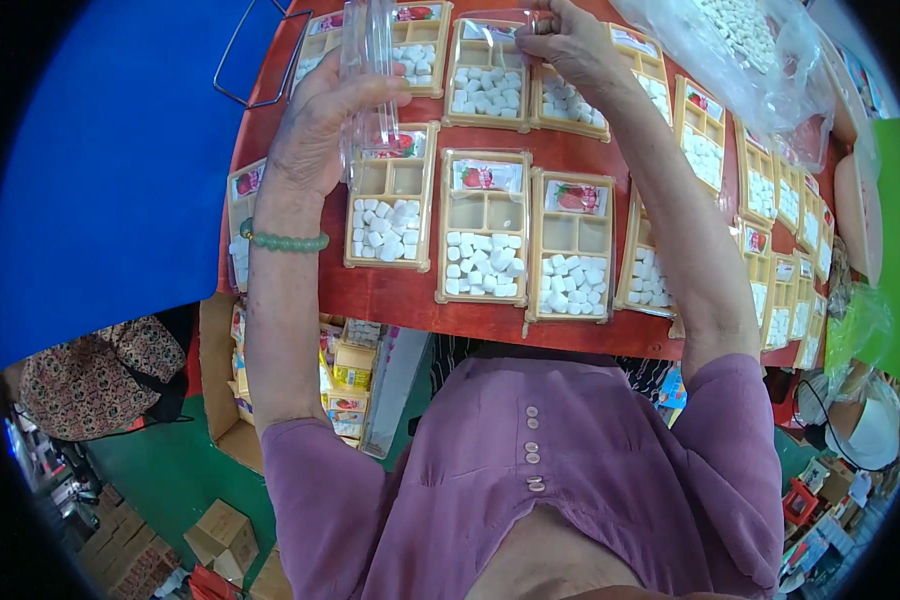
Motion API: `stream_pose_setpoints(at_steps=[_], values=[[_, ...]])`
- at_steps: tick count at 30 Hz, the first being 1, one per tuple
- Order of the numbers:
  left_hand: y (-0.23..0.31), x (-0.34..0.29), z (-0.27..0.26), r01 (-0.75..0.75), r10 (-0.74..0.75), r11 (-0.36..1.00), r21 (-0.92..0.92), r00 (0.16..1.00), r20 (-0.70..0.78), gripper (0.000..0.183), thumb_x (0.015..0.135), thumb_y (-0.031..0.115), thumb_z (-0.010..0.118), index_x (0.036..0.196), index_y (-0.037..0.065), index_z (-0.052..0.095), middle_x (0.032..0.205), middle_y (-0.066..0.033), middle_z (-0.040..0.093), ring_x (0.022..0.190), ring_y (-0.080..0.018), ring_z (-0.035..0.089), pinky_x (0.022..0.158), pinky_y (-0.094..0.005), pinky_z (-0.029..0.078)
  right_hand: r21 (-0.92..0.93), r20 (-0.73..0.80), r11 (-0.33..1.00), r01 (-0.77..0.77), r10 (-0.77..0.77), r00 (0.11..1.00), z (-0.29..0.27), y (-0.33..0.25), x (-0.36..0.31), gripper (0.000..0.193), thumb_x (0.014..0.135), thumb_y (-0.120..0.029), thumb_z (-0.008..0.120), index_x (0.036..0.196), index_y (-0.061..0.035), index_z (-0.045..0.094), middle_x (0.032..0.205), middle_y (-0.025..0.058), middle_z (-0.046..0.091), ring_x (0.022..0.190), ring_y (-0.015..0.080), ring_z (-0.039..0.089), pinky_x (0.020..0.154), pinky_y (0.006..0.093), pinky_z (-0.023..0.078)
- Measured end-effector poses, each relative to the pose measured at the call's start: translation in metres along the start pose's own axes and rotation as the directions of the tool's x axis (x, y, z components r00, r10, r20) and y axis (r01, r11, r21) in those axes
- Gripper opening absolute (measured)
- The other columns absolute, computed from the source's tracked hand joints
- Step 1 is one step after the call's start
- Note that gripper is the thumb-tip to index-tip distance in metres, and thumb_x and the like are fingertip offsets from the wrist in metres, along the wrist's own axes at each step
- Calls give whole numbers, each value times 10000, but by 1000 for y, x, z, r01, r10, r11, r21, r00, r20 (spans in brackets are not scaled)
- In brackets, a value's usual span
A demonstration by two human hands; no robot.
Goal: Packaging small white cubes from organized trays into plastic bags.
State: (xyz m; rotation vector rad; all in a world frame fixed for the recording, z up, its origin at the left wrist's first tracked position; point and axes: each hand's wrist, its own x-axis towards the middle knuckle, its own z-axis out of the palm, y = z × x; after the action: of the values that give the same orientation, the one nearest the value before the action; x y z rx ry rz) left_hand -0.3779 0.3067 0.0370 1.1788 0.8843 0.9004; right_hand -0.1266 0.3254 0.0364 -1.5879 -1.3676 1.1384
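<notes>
My left hand (315, 115) is closed round a stack of clear plastic lids (370, 75), held upright above the far left of the table. With bent fingers my right hand (575, 50) pinches the far edge of a clear plastic lid (500, 20) over a beige compartment tray (488, 122) in the far row. In that tray's big compartment lie white marshmallow-like pieces (485, 92). Nearer to me stand similar trays, among them a left one (354, 225), a middle one (442, 250) and a right one (536, 265), each with a strawberry-printed packet at its far end.
Several more filled trays (705, 150) line the red table (390, 295) toward the right. A big clear bag of white pieces (745, 50) lies at the far right. Below the table's left edge is a cardboard box (217, 390) of packed goods. A wire frame (240, 75) stands far left.
</notes>
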Motion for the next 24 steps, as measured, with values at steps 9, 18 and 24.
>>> stream_pose_setpoints(at_steps=[9,18,24], values=[[10,-4,17,-31,11,984,175,994,112,718,702,154,742,1311,-35,413,1065,-83,586,963,-149,590,826,-278,496,-435,-191,870,230,-339,921,10,28,21,451,793,-117,537,1206,59,489,1016,273,611,985,377,593,860,424,469],[23,-14,45,-248,77,688,682,959,272,785,672,190,709,1330,-74,373,1156,-196,560,985,-257,592,853,-323,491,-624,-212,765,158,-361,908,16,29,31,363,770,-85,536,1102,61,529,1048,307,556,988,439,558,868,464,461],[18,-25,53,-345,86,374,861,937,338,667,624,198,647,1197,-79,451,1102,-235,556,1001,-359,569,845,-408,475,-590,-155,800,113,-250,956,14,20,25,393,857,-198,518,1157,55,503,1164,304,513,1100,428,512,927,491,420]])
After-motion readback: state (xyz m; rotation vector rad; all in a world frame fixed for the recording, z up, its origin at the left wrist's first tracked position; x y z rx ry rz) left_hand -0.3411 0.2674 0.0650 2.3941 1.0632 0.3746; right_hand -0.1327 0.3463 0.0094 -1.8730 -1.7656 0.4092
